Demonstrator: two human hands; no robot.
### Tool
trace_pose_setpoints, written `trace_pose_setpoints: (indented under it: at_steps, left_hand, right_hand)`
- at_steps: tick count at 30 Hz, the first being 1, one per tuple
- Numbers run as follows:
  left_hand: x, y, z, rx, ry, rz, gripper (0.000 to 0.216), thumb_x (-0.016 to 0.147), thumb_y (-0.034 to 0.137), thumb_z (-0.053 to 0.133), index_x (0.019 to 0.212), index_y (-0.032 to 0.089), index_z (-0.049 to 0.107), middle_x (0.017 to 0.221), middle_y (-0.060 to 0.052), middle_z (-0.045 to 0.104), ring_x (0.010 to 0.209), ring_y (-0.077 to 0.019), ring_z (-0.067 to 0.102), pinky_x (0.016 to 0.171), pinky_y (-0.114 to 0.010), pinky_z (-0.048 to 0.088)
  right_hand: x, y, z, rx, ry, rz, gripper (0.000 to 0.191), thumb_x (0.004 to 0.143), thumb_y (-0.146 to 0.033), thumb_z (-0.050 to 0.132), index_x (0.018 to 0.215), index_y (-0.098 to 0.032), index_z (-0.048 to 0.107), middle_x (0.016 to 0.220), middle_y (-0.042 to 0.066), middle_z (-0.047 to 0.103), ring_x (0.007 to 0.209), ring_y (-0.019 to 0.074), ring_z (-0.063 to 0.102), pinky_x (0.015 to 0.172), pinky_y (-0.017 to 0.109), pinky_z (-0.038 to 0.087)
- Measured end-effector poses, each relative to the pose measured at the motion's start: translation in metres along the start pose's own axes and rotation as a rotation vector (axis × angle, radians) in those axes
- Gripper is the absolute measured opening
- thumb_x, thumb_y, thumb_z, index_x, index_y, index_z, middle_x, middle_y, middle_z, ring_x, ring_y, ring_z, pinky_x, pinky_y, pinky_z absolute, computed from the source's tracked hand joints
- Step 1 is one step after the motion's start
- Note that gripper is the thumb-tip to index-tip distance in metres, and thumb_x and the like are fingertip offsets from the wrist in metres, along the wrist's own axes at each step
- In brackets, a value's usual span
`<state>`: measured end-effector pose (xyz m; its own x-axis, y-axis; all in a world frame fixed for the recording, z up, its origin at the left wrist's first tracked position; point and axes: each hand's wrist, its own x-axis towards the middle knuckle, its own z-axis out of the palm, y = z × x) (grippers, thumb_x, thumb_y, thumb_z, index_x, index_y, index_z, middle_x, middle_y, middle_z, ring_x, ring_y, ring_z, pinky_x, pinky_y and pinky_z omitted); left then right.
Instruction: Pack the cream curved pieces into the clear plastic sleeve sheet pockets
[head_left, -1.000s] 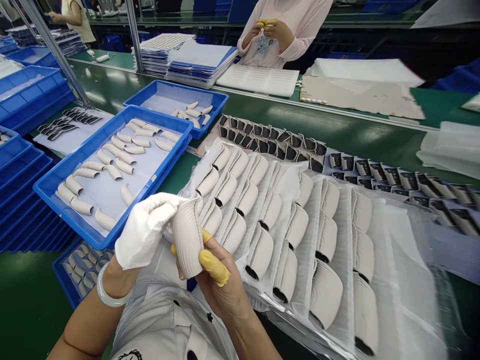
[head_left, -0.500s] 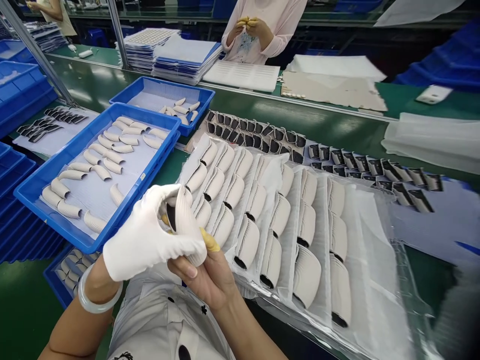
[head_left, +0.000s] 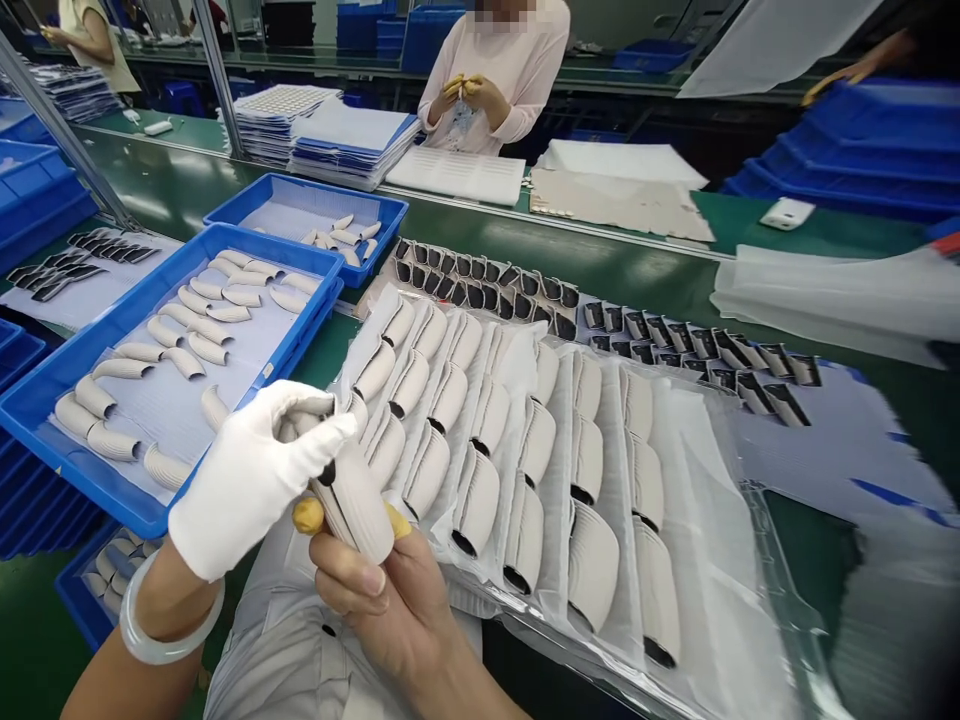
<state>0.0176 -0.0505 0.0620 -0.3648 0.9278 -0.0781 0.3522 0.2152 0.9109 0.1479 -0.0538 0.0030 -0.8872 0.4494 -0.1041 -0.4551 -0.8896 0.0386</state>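
A ribbed off-white curved shell piece [head_left: 363, 508] with a dark inside is between my hands, its seam side toward the left. My right hand [head_left: 397, 600], with yellow finger covers on some fingertips, grips its lower end. In a white glove, my left hand [head_left: 259, 465] closes its thumb and fingers at the upper end; part of the piece is hidden behind them. Just beyond, rows of similar shell pieces [head_left: 475, 500] lie between folds of white sheeting [head_left: 712, 520] on a clear plastic tray.
To the left, a blue tray [head_left: 161, 520] holds several slim ribbed curved pieces; a second blue tray [head_left: 394, 215] stands behind it. Small dark-lined parts [head_left: 487, 285] line the green bench [head_left: 600, 275]. Across it, a co-worker [head_left: 495, 90] handles something small.
The piece has tilted and turned, now showing its seam. My left hand has shifted left and its grip has moved to the upper end. The view has swung slightly right.
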Motion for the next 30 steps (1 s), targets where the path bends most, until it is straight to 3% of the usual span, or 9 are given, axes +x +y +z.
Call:
trace_pose_setpoints:
  at_steps: [2, 6, 12, 19, 26, 28, 30]
  left_hand:
    - [0.0, -0.002, -0.003, 0.052, -0.085, 0.04, 0.042, 0.069, 0.051, 0.073, 0.099, 0.022, 0.066, 0.094, -0.005, 0.067, 0.084, -0.0214, 0.064, 0.067, -0.027, 0.053]
    - [0.001, -0.007, -0.005, 0.186, -0.178, 0.086, 0.07, 0.054, 0.037, 0.085, 0.118, 0.026, 0.06, 0.114, -0.005, 0.064, 0.102, -0.0264, 0.061, 0.071, -0.026, 0.053]
    - [0.008, -0.007, 0.003, -0.049, -0.051, 0.05, 0.025, 0.078, 0.042, 0.068, 0.089, 0.02, 0.07, 0.092, -0.004, 0.07, 0.089, -0.0198, 0.064, 0.076, -0.025, 0.051]
    - [0.012, -0.023, 0.006, -0.278, -0.056, 0.008, 0.025, 0.076, 0.041, 0.071, 0.088, 0.019, 0.072, 0.088, -0.003, 0.072, 0.082, -0.0159, 0.064, 0.068, -0.02, 0.05]
    - [0.01, -0.025, 0.008, -0.325, -0.058, -0.035, 0.026, 0.076, 0.041, 0.071, 0.088, 0.018, 0.071, 0.085, -0.004, 0.07, 0.077, -0.0167, 0.064, 0.064, -0.024, 0.051]
    - [0.007, -0.024, 0.008, -0.259, -0.106, -0.017, 0.03, 0.075, 0.04, 0.072, 0.095, 0.019, 0.07, 0.093, -0.006, 0.07, 0.085, -0.0194, 0.065, 0.071, -0.027, 0.054]
    - [0.004, -0.022, 0.008, -0.137, -0.189, 0.039, 0.048, 0.069, 0.036, 0.077, 0.112, 0.021, 0.065, 0.111, -0.008, 0.066, 0.102, -0.024, 0.062, 0.085, -0.031, 0.053]
  right_hand:
    - [0.001, 0.0, 0.001, 0.028, -0.003, -0.014, 0.014, 0.077, -0.021, 0.067, 0.086, -0.01, 0.069, 0.079, 0.004, 0.062, 0.046, 0.003, 0.029, 0.043, 0.015, 0.024]
    - [0.002, 0.0, 0.001, 0.089, 0.01, -0.071, 0.007, 0.077, -0.02, 0.069, 0.075, -0.013, 0.068, 0.064, -0.001, 0.056, 0.047, 0.0045, 0.031, 0.047, 0.016, 0.029]
    - [0.003, 0.003, -0.004, -0.129, 0.109, -0.133, 0.029, 0.079, -0.042, 0.068, 0.089, -0.014, 0.069, 0.085, 0.006, 0.066, 0.053, 0.0087, 0.038, 0.05, 0.024, 0.029]
    - [-0.002, 0.003, -0.008, -0.359, 0.173, -0.309, 0.037, 0.079, -0.048, 0.069, 0.1, -0.019, 0.064, 0.09, 0.006, 0.065, 0.055, 0.0108, 0.051, 0.052, 0.025, 0.034]
    - [-0.006, -0.005, -0.006, -0.508, 0.239, -0.344, 0.044, 0.077, -0.048, 0.071, 0.109, -0.02, 0.062, 0.081, 0.003, 0.061, 0.057, 0.011, 0.052, 0.053, 0.024, 0.039]
    - [-0.007, -0.006, -0.007, -0.523, 0.26, -0.364, 0.044, 0.078, -0.047, 0.071, 0.112, -0.021, 0.061, 0.079, 0.002, 0.06, 0.058, 0.0116, 0.053, 0.053, 0.024, 0.041]
    - [-0.008, -0.007, -0.008, -0.532, 0.267, -0.394, 0.042, 0.079, -0.046, 0.069, 0.112, -0.021, 0.062, 0.076, 0.001, 0.06, 0.059, 0.0124, 0.053, 0.054, 0.024, 0.042]
